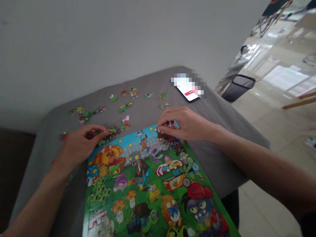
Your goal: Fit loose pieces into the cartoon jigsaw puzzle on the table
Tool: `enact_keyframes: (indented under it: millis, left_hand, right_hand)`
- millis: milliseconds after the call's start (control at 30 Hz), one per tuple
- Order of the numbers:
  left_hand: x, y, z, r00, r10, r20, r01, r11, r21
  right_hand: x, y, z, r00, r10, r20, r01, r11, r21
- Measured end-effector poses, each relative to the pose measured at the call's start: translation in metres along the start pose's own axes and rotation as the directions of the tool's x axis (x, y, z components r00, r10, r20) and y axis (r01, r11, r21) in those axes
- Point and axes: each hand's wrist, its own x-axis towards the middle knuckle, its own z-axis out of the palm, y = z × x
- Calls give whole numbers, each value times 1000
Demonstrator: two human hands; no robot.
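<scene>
the left hand (80,141) curls thumb toward fingers by the far left corner of the puzzle (145,164); the right hand (186,123) brings its fingertips together at the puzzle's far edge. whether either grips a piece, i cannot tell. the puzzle lies on a grey table (222,168); loose pieces (126,107) and a phone (189,90) lie beyond it.

One head camera on my feed: above the near end of the puzzle (150,184), close, facing forward and down across it toward the wall (98,42) beyond.
</scene>
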Motion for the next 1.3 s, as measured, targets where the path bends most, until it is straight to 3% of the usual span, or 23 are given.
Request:
enact_keyframes:
  millis: [233, 400, 500, 667, 833, 900, 1067, 1300]
  left_hand:
    - [-29, 29, -7, 999, 32, -3, -32, 968, -249]
    - [-66, 73, 16, 975, 161, 153, -91, 918, -387]
    - [-81, 88, 28, 938, 252, 237, -112, 871, -479]
    - [-89, 86, 33, 921, 281, 269, -98, 837, -539]
    - [-94, 82, 34, 860, 468, 201, -263, 747, -611]
    - [-95, 81, 36, 838, 521, 166, -329, 723, -607]
    - [-95, 78, 38, 833, 543, 111, -394, 721, -569]
    - [-95, 75, 38, 809, 579, 100, -442, 711, -546]
  right_hand:
    - [0, -9, 6, 996, 83, 32, -85, 996, 42]
    - [2, -30, 34, 968, 251, 11, -245, 934, 261]
    - [1, -39, 46, 956, 277, 98, -293, 886, 360]
    - [-3, -36, 21, 911, 254, 325, -361, 871, 332]
    - [-4, -26, -5, 877, 106, 469, -233, 947, 222]
    - [-5, -28, -5, 850, 114, 514, -245, 950, 194]
    - [-4, -39, 2, 761, 165, 628, -305, 945, 120]
    - [-4, -41, 5, 732, 245, 636, -357, 932, 52]
